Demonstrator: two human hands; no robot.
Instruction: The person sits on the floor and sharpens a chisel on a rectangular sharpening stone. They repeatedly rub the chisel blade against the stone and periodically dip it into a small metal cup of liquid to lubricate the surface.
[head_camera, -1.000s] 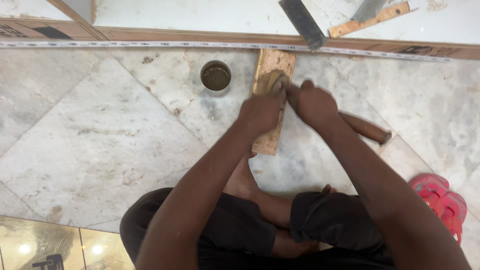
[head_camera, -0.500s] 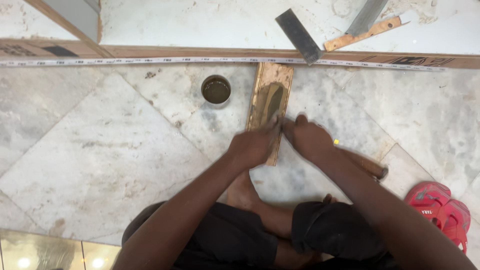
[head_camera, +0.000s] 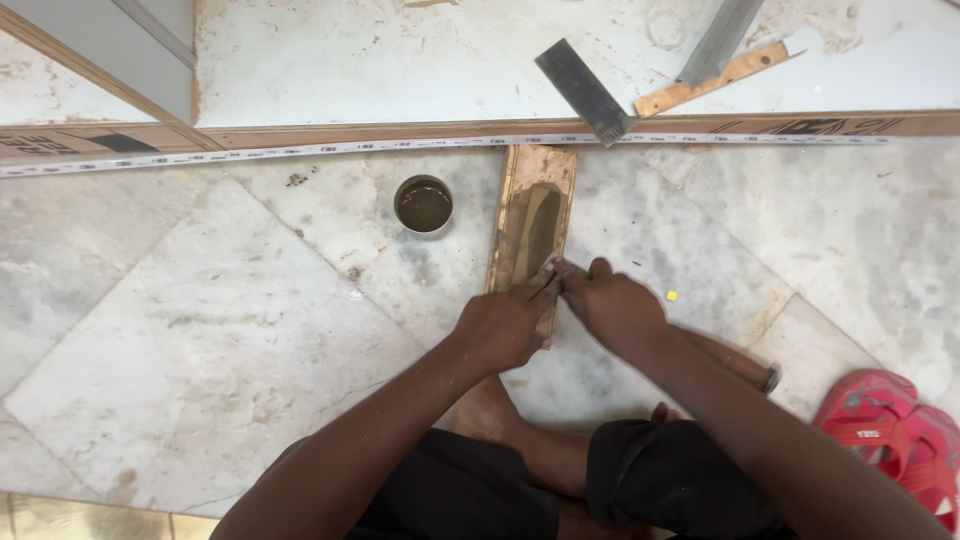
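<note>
Both hands meet at the near end of a long wooden block with a dark sharpening stone set in it (head_camera: 532, 232), lying on the marble floor (head_camera: 200, 330). The left hand (head_camera: 503, 325) and right hand (head_camera: 612, 308) press fingertips together, seemingly pinching something hidden between them. Just left stands a small round metal tin (head_camera: 424, 206) holding dark brownish liquid.

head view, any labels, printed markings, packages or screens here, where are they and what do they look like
No packages or screens.
Measuring tape: long narrow white strip with small dark marks, lying along the wooden board edge.
Printed marks on wooden board: dark shapes on brown wood, far left.
Printed marks on board's right end: dark, faint.
Red sandals: small pale marking on strap, lower right.
</note>
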